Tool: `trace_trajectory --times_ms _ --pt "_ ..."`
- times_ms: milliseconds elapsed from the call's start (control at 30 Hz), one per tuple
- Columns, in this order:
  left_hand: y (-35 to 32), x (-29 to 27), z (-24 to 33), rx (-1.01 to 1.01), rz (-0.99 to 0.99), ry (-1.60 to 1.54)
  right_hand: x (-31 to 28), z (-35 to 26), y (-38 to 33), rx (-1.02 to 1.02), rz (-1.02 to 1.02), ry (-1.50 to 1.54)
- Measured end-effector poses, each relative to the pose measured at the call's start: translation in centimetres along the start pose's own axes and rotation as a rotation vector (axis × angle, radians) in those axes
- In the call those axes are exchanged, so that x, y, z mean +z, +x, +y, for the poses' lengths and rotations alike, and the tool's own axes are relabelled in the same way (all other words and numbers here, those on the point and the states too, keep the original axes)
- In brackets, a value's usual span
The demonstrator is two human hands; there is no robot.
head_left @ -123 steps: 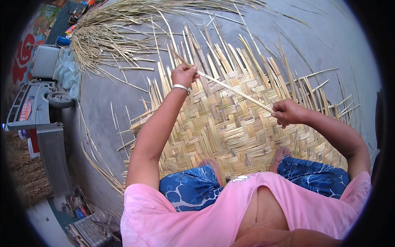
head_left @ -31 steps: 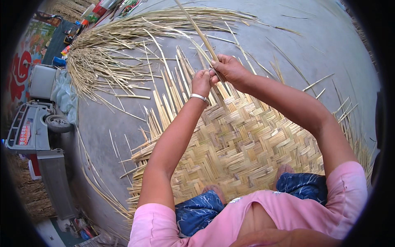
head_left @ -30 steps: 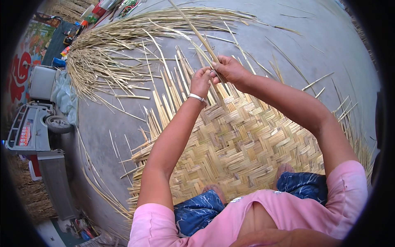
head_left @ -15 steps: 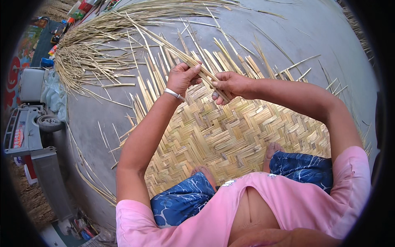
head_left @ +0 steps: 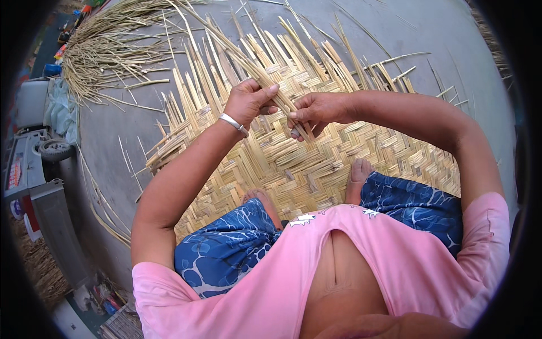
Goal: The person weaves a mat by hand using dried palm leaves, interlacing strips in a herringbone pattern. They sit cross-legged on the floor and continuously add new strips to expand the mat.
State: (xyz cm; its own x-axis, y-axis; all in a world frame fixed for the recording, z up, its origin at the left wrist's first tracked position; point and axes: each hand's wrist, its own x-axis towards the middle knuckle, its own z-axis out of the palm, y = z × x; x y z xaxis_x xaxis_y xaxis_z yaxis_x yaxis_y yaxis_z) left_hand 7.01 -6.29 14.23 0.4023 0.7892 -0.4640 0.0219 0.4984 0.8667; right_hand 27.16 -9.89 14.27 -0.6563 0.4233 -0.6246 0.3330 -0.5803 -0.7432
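A half-woven mat of pale bamboo strips lies on the grey ground, its loose ends fanning out at the far side. My left hand, with a silver bangle on the wrist, grips a long bamboo strip that runs up and to the left. My right hand pinches the same strip at its near end, just above the woven part. Both hands sit close together over the middle of the mat. My bare feet rest on the mat's near edge.
A heap of loose bamboo strips lies at the far left. Stray strips are scattered along the mat's left side. A grey box-like thing with a small wheel stands at the left edge.
Both hands have come down and nearer to me along the strip, from the loose upright ends to the woven middle. The view has tilted down.
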Motion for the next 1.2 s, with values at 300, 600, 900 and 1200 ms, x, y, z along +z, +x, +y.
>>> trace_trajectory --times_ms 300,600,900,1200 --pt "-2.1 2.0 -0.8 -0.094 -0.041 0.008 1.7 0.9 -2.0 0.007 -0.013 0.101" --pt "-1.1 0.5 -0.8 -0.009 0.082 -0.029 0.7 2.2 -1.0 0.011 -0.043 0.045" --pt "-0.9 -0.3 -1.4 -0.006 0.203 -0.111 -0.2 4.5 -0.8 0.031 0.131 0.014" --pt "-1.1 -0.4 -2.3 0.014 0.255 -0.172 0.2 4.2 -0.4 0.032 0.176 0.089"
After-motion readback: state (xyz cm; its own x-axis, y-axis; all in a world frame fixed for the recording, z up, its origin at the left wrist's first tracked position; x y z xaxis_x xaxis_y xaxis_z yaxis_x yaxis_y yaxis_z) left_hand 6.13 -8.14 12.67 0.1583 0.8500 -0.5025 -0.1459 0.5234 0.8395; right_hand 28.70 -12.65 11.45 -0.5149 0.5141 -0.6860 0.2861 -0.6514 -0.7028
